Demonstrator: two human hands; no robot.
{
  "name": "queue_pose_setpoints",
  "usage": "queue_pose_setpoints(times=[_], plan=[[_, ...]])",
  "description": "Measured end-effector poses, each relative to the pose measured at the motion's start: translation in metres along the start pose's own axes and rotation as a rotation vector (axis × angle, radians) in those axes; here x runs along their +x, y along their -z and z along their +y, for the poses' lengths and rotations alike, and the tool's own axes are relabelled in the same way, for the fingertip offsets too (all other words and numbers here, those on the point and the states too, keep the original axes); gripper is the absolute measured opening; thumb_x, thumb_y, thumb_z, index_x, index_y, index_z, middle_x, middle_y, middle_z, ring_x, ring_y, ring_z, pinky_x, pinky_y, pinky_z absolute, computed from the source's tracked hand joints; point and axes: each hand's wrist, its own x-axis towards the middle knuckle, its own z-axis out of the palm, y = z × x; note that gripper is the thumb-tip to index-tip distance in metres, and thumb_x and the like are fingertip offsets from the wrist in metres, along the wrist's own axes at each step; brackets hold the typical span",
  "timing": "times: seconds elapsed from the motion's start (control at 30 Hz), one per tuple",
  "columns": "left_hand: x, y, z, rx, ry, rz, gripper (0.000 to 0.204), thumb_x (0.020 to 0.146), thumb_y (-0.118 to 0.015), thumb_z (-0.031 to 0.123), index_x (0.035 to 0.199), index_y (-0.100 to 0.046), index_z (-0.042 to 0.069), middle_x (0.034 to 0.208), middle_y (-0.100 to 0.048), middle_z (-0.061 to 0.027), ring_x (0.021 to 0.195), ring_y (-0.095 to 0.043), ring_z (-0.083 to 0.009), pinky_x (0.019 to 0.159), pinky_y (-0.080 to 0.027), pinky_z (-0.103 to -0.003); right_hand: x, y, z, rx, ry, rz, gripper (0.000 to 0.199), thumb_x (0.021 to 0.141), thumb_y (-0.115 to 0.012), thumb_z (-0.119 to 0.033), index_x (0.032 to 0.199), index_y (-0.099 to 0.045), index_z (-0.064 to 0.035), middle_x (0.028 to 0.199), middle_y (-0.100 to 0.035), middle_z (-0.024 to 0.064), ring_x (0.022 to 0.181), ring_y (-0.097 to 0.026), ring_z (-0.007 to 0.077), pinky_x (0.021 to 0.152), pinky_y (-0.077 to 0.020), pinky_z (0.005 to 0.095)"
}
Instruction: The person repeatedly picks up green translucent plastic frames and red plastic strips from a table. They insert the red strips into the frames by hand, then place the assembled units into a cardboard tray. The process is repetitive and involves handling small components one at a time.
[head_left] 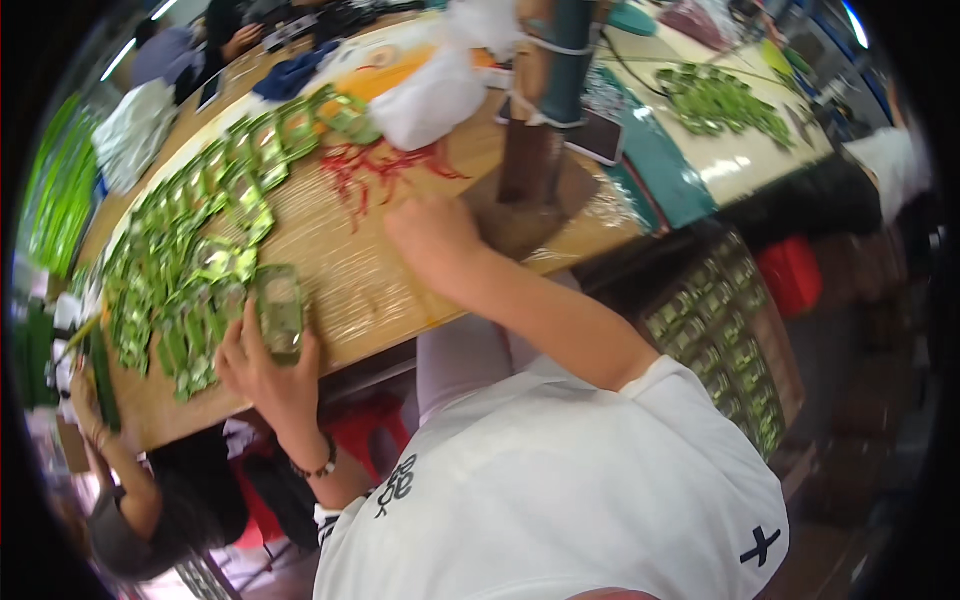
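Observation:
My left hand (pixel 262 368), with a dark bead bracelet at the wrist, grips a small stack of green packets in clear wrap (pixel 280 314) at the near edge of the wooden table (pixel 400 290). A broad spread of the same green packets (pixel 190 250) lies just beyond it. My right hand (pixel 430 236) rests on the table farther in, its fingers blurred. It sits right beside a loose heap of red rubber bands (pixel 385 170). I cannot tell whether it holds any.
A post (pixel 545 100) stands on the table past my right hand, with a white plastic bag (pixel 430 95) and a phone (pixel 597 136) beside it. A crate of green packets (pixel 730 330) sits below the table. Another person (pixel 130 490) works at the lower left.

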Motion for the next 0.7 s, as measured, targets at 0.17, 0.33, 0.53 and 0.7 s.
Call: queue_pose_setpoints(times=[0.17,0.33,0.53,0.7], plan=[[-0.004,0.000,0.007,-0.379,-0.004,0.106,0.061,0.058,-0.067,0.009,0.117,-0.051,0.002,0.102,-0.050,-0.0144,0.092,-0.050,-0.0294,0.081,-0.041,-0.037,-0.018,0.018,-0.003,0.058,0.128,-0.091,0.006,0.068,-0.056,-0.006,0.069,-0.062,-0.0041,0.075,-0.061,0.0122,0.074,-0.062,0.0256,0.060,-0.0518,0.0338],[-0.027,-0.001,0.033,-1.116,0.069,-0.042,0.064,0.062,-0.067,0.014,0.119,-0.046,-0.005,0.106,-0.049,-0.0129,0.092,-0.053,-0.0225,0.077,-0.044,-0.031,-0.053,0.044,0.012,0.489,0.233,0.331,0.015,0.069,-0.060,-0.001,0.084,-0.064,-0.0021,0.084,-0.063,0.0112,0.075,-0.062,0.0260,0.063,-0.0510,0.0308],[-0.029,-0.009,0.083,-1.938,0.140,-0.721,0.065,0.066,-0.065,0.008,0.124,-0.039,-0.005,0.115,-0.041,-0.0097,0.106,-0.049,-0.0216,0.087,-0.042,-0.033,-0.084,0.081,0.031,0.749,0.250,0.545,0.031,0.062,-0.063,0.009,0.090,-0.065,-0.0036,0.090,-0.063,0.0125,0.078,-0.063,0.0248,0.066,-0.0512,0.0284],[-0.028,-0.010,0.102,-2.036,0.195,-0.850,0.065,0.065,-0.063,0.007,0.125,-0.039,-0.003,0.116,-0.042,-0.0100,0.108,-0.047,-0.0226,0.089,-0.041,-0.033,-0.095,0.087,0.037,0.769,0.210,0.526,0.024,0.065,-0.060,0.015,0.085,-0.064,0.0019,0.088,-0.064,0.0164,0.075,-0.064,0.0219,0.064,-0.0514,0.0253]])
